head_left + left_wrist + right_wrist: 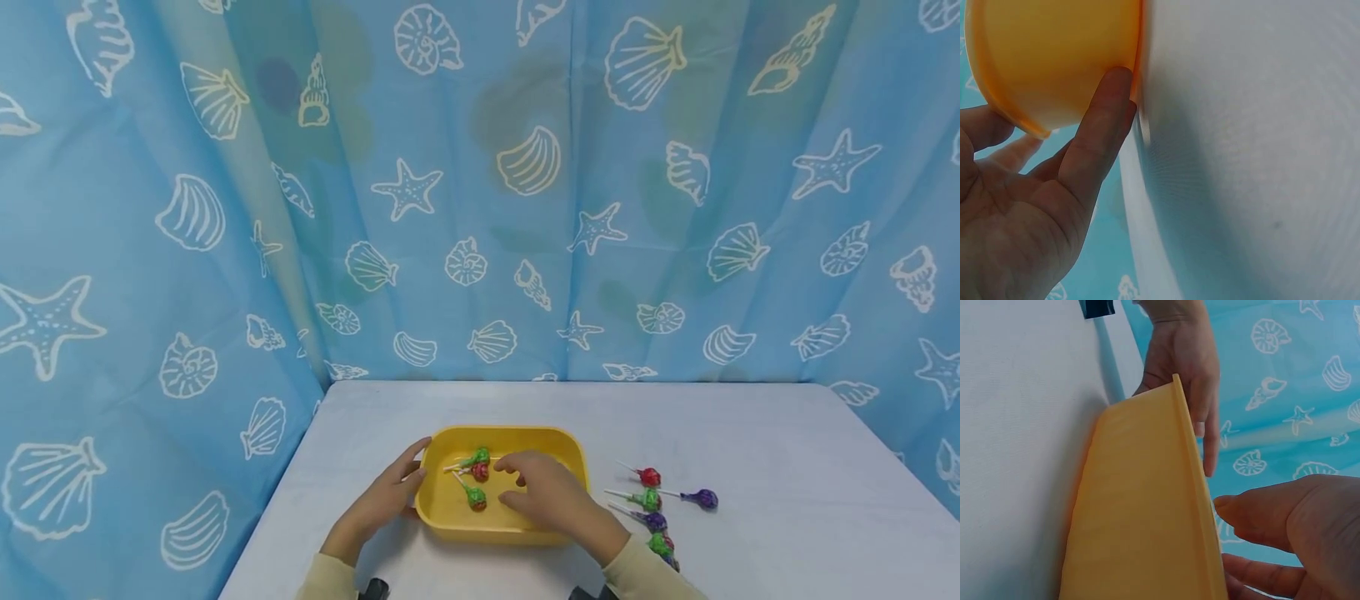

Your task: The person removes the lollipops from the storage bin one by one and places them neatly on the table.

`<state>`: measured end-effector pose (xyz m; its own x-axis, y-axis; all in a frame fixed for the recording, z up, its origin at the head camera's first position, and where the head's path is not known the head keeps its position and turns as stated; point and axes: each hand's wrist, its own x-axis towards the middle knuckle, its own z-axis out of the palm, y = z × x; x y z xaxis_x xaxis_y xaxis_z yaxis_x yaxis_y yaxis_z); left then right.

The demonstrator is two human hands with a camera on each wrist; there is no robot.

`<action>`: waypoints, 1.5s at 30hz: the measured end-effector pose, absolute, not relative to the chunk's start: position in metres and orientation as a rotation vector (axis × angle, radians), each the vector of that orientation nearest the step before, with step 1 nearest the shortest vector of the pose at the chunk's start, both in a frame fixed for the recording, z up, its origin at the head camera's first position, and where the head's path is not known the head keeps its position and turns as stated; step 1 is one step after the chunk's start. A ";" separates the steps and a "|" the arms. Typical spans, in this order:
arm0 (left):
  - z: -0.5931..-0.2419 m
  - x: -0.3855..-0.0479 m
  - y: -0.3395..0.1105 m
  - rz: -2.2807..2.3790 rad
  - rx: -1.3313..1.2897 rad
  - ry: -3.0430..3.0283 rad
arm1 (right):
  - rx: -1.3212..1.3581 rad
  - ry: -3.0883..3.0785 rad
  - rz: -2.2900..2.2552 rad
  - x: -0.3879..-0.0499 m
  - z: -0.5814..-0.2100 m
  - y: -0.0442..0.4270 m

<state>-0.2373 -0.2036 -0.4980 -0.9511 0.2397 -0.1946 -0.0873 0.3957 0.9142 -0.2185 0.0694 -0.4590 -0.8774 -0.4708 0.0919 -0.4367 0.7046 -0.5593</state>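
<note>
A yellow plastic tub (510, 535) stands on the table with several wrapped lollipops inside. Among them are a green lollipop (476, 498), a red lollipop (480, 472) and another green lollipop (477, 457), all left of centre. My left hand (382, 497) is at the tub's left end; in the left wrist view its extended fingers (1099, 128) touch the outer wall. Over the right half of the tub hangs my right hand (547, 492), thumb and fingers apart, nothing visible between them. The tub's rim hides part of those fingers in the right wrist view.
Right of the tub lie several more lollipops: a red lollipop (649, 477), a green lollipop (648, 500), purple lollipops (703, 499) and, nearer the front, another green lollipop (661, 545). A blue shell-patterned curtain (465, 217) hangs behind the white table (780, 492) and at its sides.
</note>
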 end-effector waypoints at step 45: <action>-0.497 -0.236 -0.208 1.602 0.180 2.339 | -0.596 2.815 -0.676 -0.242 -0.481 0.018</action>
